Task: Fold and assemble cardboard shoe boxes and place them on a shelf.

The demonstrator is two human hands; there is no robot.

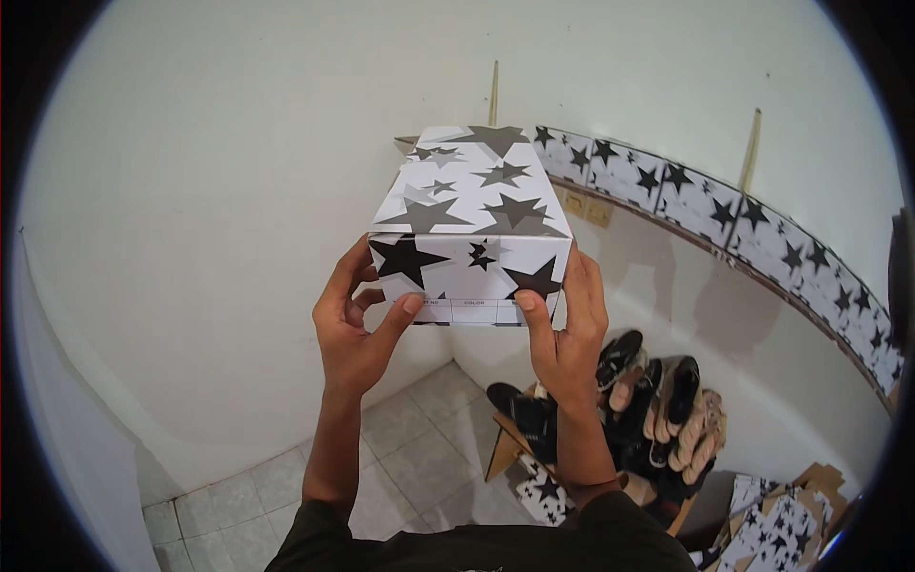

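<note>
In the head view, we hold one closed shoebox [472, 205], white with black and grey stars, raised before the chest and well above the tiled floor [405, 453]. Our left hand [357, 329] grips its left side: the thumb presses on the near end face, close to the lower corner, and the other fingers bend along the side. Our right hand [569, 334] does likewise on the right side, its thumb also on the near face. So the fingers of both hands are spread around the box corners and hold it between them. We cannot tell if the far end of the box touches the wall shelf [713, 248] behind it.

On this shelf, to the right, stands a row of similar star-printed boxes [694, 202]. Below it, many shoes [681, 391], black and beige, are crowded on a wooden rack [502, 456], near our right forearm. At the lower right lie star-printed cardboard pieces [777, 534], partly cut off by the picture's edge.
</note>
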